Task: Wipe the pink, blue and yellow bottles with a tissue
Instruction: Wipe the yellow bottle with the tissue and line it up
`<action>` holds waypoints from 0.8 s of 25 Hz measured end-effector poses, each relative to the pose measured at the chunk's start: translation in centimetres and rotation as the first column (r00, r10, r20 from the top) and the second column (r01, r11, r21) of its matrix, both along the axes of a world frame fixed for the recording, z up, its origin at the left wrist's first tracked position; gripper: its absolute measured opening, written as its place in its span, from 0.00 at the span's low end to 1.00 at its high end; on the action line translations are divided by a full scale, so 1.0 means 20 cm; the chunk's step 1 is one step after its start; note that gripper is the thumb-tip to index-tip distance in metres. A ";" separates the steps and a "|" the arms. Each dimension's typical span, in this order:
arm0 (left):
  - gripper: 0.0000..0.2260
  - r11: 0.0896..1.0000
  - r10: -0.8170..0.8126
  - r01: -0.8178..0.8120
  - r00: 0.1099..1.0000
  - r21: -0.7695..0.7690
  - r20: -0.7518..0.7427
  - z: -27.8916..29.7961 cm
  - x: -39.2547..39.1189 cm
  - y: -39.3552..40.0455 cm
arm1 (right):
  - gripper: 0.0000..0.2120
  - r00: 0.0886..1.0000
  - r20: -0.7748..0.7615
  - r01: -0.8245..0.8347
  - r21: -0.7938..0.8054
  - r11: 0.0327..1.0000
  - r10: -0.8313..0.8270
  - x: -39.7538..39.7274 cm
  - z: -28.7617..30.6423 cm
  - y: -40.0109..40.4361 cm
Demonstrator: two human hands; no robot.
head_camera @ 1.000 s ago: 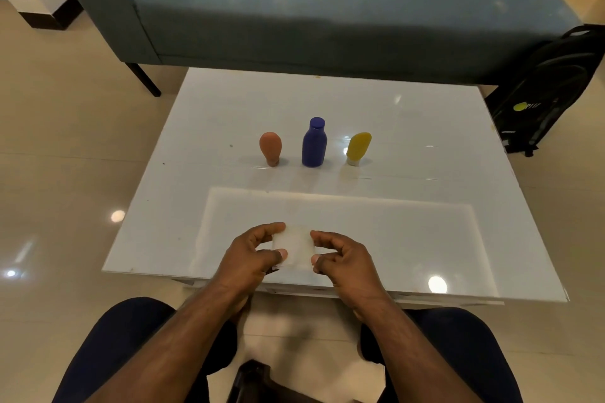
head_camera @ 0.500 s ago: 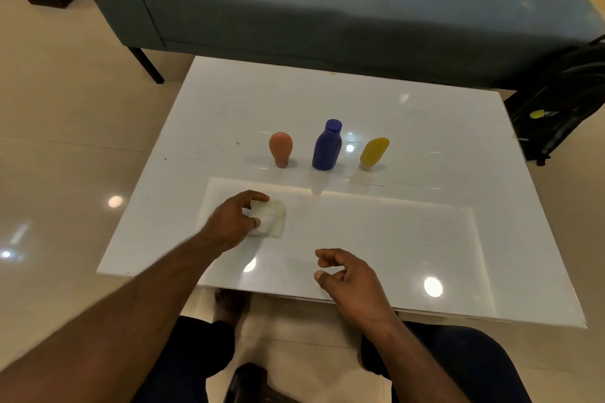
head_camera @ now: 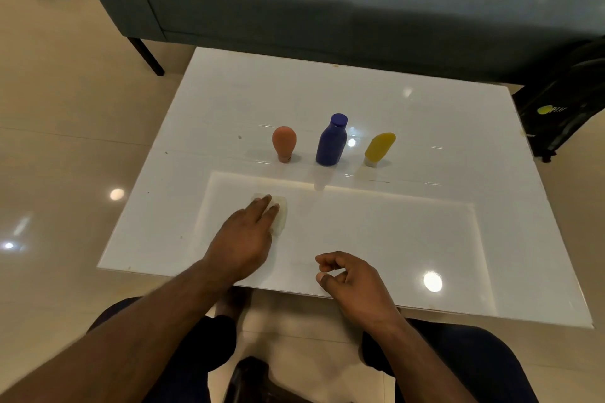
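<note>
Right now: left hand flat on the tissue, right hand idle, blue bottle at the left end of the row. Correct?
Not quite. The head view shows the blue bottle in the middle; the pink bottle is at the left end. Left hand on tissue, right hand idle: correct.

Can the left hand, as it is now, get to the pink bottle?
Probably yes: the left hand rests on the white tissue, and bare white tabletop lies between it and the upright pink plastic bottle.

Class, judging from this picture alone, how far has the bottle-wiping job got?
Nothing looks wiped yet. The pink bottle, blue bottle and yellow bottle stand untouched in a row. In hand: the left hand rests straight fingers on the tissue lying on the table; the right hand holds nothing. All three wipes remain.
</note>
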State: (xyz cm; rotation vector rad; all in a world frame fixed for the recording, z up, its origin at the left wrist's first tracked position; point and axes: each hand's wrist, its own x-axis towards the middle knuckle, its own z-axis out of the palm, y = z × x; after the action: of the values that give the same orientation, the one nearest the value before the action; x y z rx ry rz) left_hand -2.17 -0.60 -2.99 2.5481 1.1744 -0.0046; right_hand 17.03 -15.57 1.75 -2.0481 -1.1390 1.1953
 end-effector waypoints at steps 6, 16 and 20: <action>0.35 0.982 -0.078 0.004 0.920 -0.190 -0.384 0.00 0.04 -0.03 | 0.11 0.999 0.033 -0.017 0.006 1.000 0.017 0.00 0.00 -0.01; 0.35 0.977 -0.009 -0.071 0.927 -0.200 -0.374 0.12 0.02 -0.19 | 0.14 0.990 0.138 -0.012 0.049 0.999 0.005 0.02 0.02 -0.09; 0.34 0.971 0.027 -0.104 0.942 -0.214 -0.336 0.21 -0.01 -0.34 | 0.16 0.981 0.195 -0.023 0.063 0.998 0.011 -0.01 0.07 -0.17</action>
State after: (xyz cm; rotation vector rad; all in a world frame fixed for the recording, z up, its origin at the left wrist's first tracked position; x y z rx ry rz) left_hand -2.30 -7.43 1.23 2.3595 1.2922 -0.5419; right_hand 16.84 -18.94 3.22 -2.1461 -1.2704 0.9685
